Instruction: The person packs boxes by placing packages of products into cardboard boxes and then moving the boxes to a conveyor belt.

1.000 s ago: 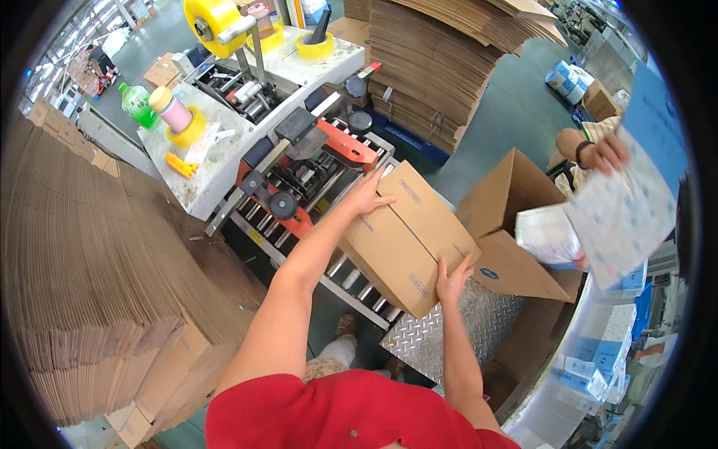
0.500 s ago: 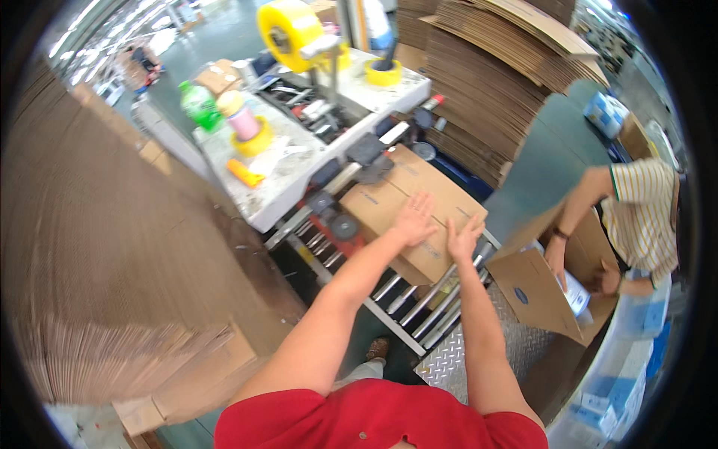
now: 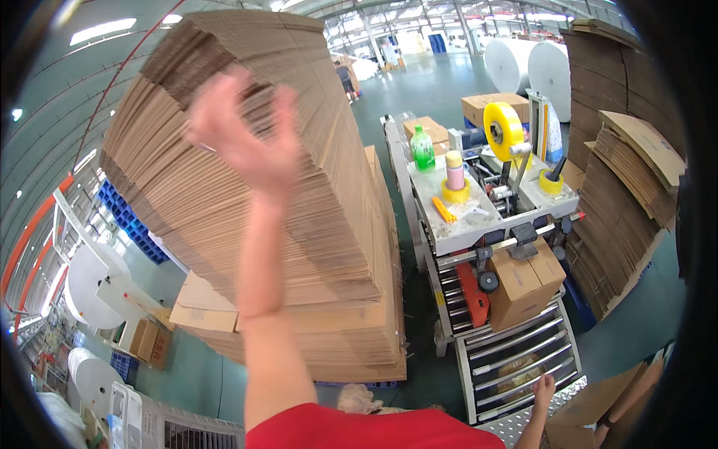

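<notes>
My left hand [image 3: 247, 138] is raised in front of a tall stack of flattened cardboard boxes [image 3: 321, 224]. It is blurred by motion, with thumb and fingers apart and nothing between them. Whether it touches the stack I cannot tell. Low on the right, my right hand [image 3: 544, 388] hangs beside the end of the roller conveyor [image 3: 516, 359], its fingers curled in and no object visible in them. A closed carton [image 3: 523, 288] sits on the rollers at the mouth of the tape sealing machine [image 3: 467, 224], apart from both hands.
On the machine stand a green bottle [image 3: 422, 150], a pink bottle [image 3: 454, 172], an orange-yellow cutter [image 3: 443, 209] and a large yellow tape roll [image 3: 502, 129]. More flat cardboard [image 3: 621, 209] is piled at right. A co-worker's arm [image 3: 636, 393] reaches into an open carton [image 3: 591, 404] at lower right.
The view has swung left. Both hands have come off the carton; my left hand has risen to the cardboard stack and my right has dropped back. The carton is now farther in at the machine.
</notes>
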A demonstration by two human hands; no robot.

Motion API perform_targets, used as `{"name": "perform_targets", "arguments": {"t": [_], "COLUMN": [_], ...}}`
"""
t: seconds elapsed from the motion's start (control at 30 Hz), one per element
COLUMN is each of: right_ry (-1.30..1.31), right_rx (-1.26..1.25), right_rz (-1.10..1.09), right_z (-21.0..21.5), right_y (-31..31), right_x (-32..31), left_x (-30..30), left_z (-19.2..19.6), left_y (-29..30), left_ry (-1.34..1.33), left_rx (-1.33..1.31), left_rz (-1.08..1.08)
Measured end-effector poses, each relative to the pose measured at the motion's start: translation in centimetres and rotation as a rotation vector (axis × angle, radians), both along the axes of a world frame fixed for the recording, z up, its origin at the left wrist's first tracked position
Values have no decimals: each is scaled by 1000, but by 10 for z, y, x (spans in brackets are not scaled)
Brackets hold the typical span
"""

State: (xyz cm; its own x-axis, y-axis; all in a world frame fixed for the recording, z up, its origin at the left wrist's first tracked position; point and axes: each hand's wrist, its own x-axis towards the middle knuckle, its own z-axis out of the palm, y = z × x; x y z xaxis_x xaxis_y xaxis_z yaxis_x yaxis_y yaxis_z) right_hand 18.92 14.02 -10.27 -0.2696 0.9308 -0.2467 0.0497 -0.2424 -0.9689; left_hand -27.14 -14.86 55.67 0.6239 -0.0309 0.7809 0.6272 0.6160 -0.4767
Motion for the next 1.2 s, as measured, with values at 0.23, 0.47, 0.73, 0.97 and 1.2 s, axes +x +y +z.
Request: {"name": "perform_targets", "arguments": {"t": [0.23, 0.47, 0.73, 0.97, 1.2], "right_ry": [-106, -63, -271, 17, -13], "right_rx": [-58, 63, 336, 391, 260], "right_rz": [-48, 62, 51, 12, 3], "right_z": [-15, 25, 97, 208, 161], "right_y": [-50, -84, -64, -75, -111], "right_x": [59, 54, 89, 80, 106], "left_x": [-72, -57, 9, -4, 20], "left_z": [183, 181, 165, 193, 175], "left_y": [-129, -114, -128, -110, -94], "left_ry": [-861, -787, -432, -804, -748], "left_rx": [-404, -367, -403, -688, -425], "left_rz": [269, 283, -35, 123, 383]}}
